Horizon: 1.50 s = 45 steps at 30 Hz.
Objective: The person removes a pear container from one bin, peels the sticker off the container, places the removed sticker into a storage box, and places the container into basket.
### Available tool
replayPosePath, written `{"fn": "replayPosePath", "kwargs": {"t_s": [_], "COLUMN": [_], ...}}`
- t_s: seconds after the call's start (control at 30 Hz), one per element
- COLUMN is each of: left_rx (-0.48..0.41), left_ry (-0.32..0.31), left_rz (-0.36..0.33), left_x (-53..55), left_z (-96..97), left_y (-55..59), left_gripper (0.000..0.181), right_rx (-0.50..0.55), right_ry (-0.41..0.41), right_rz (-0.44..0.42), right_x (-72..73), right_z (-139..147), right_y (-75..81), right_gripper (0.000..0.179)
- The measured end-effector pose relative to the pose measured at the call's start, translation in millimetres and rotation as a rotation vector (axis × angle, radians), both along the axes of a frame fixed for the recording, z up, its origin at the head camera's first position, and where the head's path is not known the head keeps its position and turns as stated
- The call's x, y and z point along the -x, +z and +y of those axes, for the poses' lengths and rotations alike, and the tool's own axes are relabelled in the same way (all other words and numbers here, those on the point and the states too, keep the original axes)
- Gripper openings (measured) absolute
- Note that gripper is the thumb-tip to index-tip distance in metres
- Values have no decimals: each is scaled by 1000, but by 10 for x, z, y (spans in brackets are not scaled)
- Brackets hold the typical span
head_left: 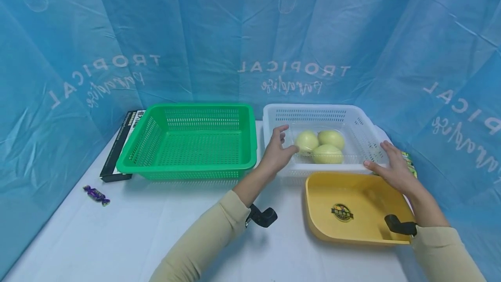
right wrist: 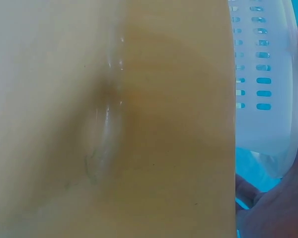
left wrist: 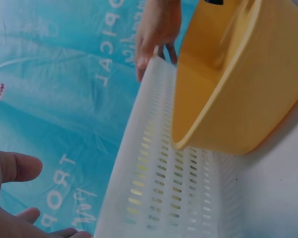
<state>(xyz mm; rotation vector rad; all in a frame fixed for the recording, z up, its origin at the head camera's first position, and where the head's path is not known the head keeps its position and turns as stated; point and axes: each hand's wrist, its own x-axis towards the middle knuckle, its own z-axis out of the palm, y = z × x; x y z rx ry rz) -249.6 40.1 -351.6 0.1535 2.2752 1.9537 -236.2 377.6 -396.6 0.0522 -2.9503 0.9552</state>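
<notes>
A white perforated basket (head_left: 313,108) stands at the back right. Inside it, a clear plastic tray (head_left: 351,159) bears three pale yellow-green fruits (head_left: 328,155). My left hand (head_left: 277,151) is over the basket's left part, thumb and fingers spread apart beside the fruits; nothing shows between them in the left wrist view. At the basket's front right corner, my right hand (head_left: 397,173) grips the rim, thumb over the edge and other fingers along the outside. Below that hand, a yellow bin (head_left: 368,216) with a round label lies in front of the basket.
A green perforated basket (head_left: 188,169) stands at the back left, against a black-and-white box (head_left: 117,156). A purple wrapped candy (head_left: 96,195) lies near the table's left edge. A green packet (head_left: 409,163) shows partly behind my right hand. Blue curtain (head_left: 211,34) surrounds the table.
</notes>
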Motion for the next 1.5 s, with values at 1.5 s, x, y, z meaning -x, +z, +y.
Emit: {"fn": "replayPosePath", "kwargs": {"t_s": [1.5], "left_rx": [20], "left_ry": [14], "left_rz": [230], "left_x": [-768], "left_z": [-972], "left_y": [2], "left_gripper": [51], "right_rx": [-15], "right_ry": [110], "right_rz": [271], "right_x": [-527], "right_z": [-781], "right_y": [530], "right_gripper": [79]}}
